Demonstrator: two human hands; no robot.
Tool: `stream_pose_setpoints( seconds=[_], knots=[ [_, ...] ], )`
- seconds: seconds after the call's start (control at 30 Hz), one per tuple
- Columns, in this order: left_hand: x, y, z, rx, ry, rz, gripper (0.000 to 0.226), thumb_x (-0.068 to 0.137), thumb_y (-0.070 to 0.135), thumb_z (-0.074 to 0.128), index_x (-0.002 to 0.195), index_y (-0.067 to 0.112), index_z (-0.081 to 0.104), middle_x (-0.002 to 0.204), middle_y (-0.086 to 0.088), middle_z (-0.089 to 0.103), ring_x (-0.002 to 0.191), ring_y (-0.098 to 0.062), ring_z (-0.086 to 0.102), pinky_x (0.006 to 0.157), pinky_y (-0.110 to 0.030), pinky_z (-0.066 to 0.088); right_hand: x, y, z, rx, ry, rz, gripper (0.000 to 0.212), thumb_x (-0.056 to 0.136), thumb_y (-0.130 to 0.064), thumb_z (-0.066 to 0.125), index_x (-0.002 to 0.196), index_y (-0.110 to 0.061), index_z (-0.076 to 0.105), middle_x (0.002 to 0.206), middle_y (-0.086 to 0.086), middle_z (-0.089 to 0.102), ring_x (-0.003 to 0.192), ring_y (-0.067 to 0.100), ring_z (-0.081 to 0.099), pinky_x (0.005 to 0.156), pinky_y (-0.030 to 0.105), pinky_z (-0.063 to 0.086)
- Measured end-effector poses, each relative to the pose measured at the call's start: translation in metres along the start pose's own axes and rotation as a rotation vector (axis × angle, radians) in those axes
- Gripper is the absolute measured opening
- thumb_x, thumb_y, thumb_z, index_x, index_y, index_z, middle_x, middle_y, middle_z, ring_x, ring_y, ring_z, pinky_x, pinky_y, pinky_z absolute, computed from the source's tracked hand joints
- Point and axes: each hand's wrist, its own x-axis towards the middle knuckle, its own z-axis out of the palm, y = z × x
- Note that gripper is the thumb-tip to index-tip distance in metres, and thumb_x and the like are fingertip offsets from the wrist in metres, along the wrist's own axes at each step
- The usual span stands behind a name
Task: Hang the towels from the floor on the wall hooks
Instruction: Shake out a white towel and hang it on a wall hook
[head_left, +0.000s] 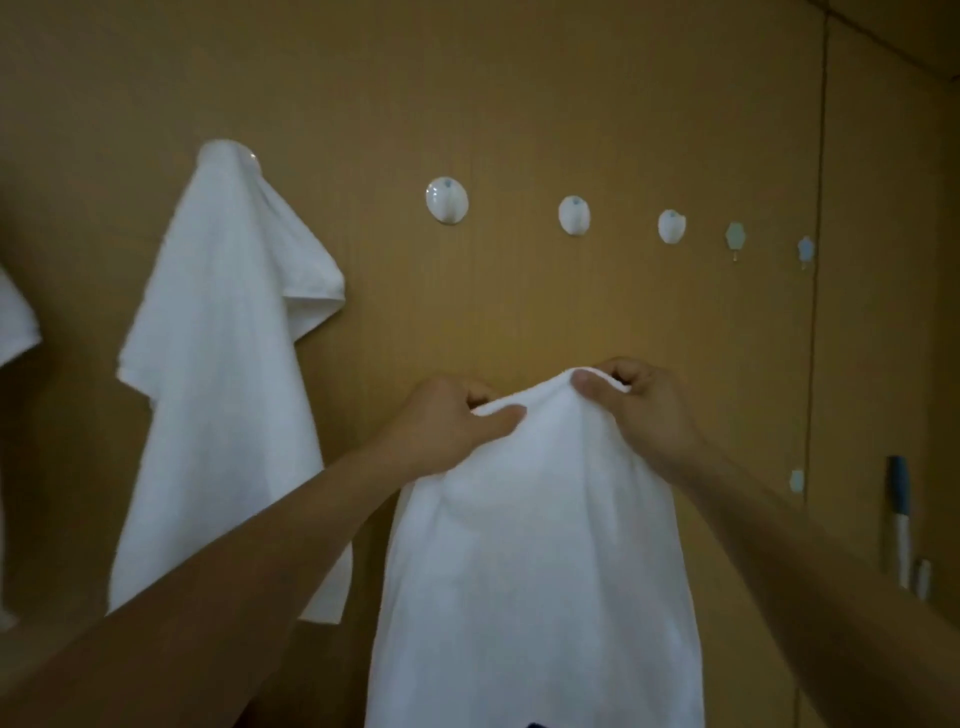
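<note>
I hold a white towel up in front of the brown wall, and it hangs down past the bottom of the view. My left hand pinches its top edge on the left. My right hand pinches the bunched top on the right. Above the hands a row of round white wall hooks runs to the right: the nearest bare hook, a second hook and a third hook. Another white towel hangs from a hook at upper left.
Part of one more white towel shows at the left edge. Two small pale blue hooks sit further right, one more blue hook lower down. A blue and white handle stands at the right by a wall seam.
</note>
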Motion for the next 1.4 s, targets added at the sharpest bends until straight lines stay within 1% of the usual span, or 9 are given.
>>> stream_pose_setpoints(
  seconds=[0.13, 0.27, 0.53, 0.77, 0.97, 1.1, 1.23, 1.3, 1.4],
  knots=[
    [0.025, 0.004, -0.032, 0.079, 0.212, -0.013, 0.042, 0.091, 0.047, 0.057, 0.054, 0.029, 0.053, 0.049, 0.019, 0.051, 0.049, 0.001, 0.046, 0.046, -0.011, 0.032, 0.047, -0.008, 0.032, 0.119, 0.016, -0.107, 0.018, 0.085, -0.032, 0.071, 0.077, -0.016, 0.07, 0.08, -0.001, 0.071, 0.069, 0.003, 0.058, 0.068, 0.027, 0.046],
    [0.068, 0.021, -0.06, 0.223, 0.471, 0.018, 0.041, 0.096, 0.044, 0.05, 0.059, 0.026, 0.053, 0.054, 0.015, 0.052, 0.054, 0.0, 0.048, 0.052, -0.02, 0.032, 0.105, -0.031, 0.053, 0.149, 0.088, -0.215, 0.017, 0.084, -0.038, 0.067, 0.075, -0.024, 0.068, 0.071, -0.015, 0.067, 0.066, -0.002, 0.058, 0.066, 0.025, 0.046],
    [0.157, 0.059, -0.135, 0.548, 0.872, 0.059, 0.034, 0.094, 0.042, 0.049, 0.091, 0.015, 0.068, 0.085, -0.003, 0.065, 0.079, -0.021, 0.057, 0.067, -0.027, 0.034, 0.209, -0.115, 0.075, 0.071, 0.245, -0.382, 0.023, 0.089, -0.044, 0.056, 0.093, -0.024, 0.067, 0.09, -0.006, 0.068, 0.086, 0.016, 0.063, 0.079, 0.036, 0.052],
    [0.165, 0.048, -0.137, 0.64, 0.88, -0.055, 0.014, 0.086, 0.037, 0.058, 0.088, 0.023, 0.057, 0.084, 0.005, 0.059, 0.075, -0.017, 0.053, 0.066, -0.029, 0.037, 0.226, -0.102, 0.095, -0.128, 0.192, -0.459, 0.02, 0.09, -0.038, 0.056, 0.107, -0.026, 0.055, 0.096, -0.011, 0.06, 0.086, 0.015, 0.059, 0.073, 0.033, 0.046],
    [0.153, 0.047, -0.12, 0.323, 0.532, -0.336, 0.019, 0.079, 0.024, 0.068, 0.07, 0.01, 0.059, 0.071, -0.001, 0.059, 0.064, -0.015, 0.055, 0.052, -0.025, 0.041, 0.206, -0.083, 0.085, 0.04, 0.02, -0.305, 0.041, 0.08, -0.039, 0.07, 0.114, -0.028, 0.05, 0.107, -0.009, 0.06, 0.089, 0.012, 0.059, 0.077, 0.034, 0.05],
    [0.157, 0.062, -0.12, 0.503, 0.357, -0.474, 0.035, 0.082, 0.038, 0.069, 0.068, 0.009, 0.055, 0.067, -0.002, 0.055, 0.057, -0.013, 0.052, 0.046, -0.023, 0.034, 0.194, -0.091, 0.087, -0.163, -0.011, -0.265, 0.037, 0.083, -0.034, 0.064, 0.116, -0.028, 0.049, 0.114, 0.003, 0.055, 0.093, 0.023, 0.059, 0.081, 0.04, 0.051],
    [0.15, 0.055, -0.108, 1.038, 0.569, -0.12, 0.039, 0.08, 0.049, 0.062, 0.099, 0.016, 0.056, 0.093, 0.0, 0.06, 0.08, -0.019, 0.056, 0.065, -0.029, 0.036, 0.177, -0.092, 0.1, -0.468, 0.287, -0.536, 0.029, 0.087, -0.038, 0.056, 0.114, -0.027, 0.059, 0.115, 0.001, 0.051, 0.103, 0.023, 0.045, 0.084, 0.034, 0.032],
    [0.148, 0.051, -0.098, 1.306, 0.644, 0.125, 0.043, 0.087, 0.041, 0.055, 0.123, 0.019, 0.049, 0.113, -0.004, 0.055, 0.1, -0.026, 0.049, 0.078, -0.035, 0.032, 0.173, -0.088, 0.103, -0.568, 0.267, -0.632, 0.023, 0.093, -0.036, 0.049, 0.107, -0.026, 0.063, 0.105, -0.002, 0.056, 0.099, 0.02, 0.044, 0.082, 0.032, 0.029],
    [0.148, 0.05, -0.097, 1.242, 0.501, 0.242, 0.036, 0.094, 0.024, 0.047, 0.128, 0.012, 0.05, 0.114, -0.007, 0.057, 0.103, -0.024, 0.049, 0.082, -0.03, 0.032, 0.173, -0.083, 0.099, -0.68, 0.24, -0.748, 0.019, 0.094, -0.028, 0.047, 0.095, -0.022, 0.065, 0.091, -0.001, 0.059, 0.092, 0.02, 0.045, 0.076, 0.031, 0.023]
  ],
)
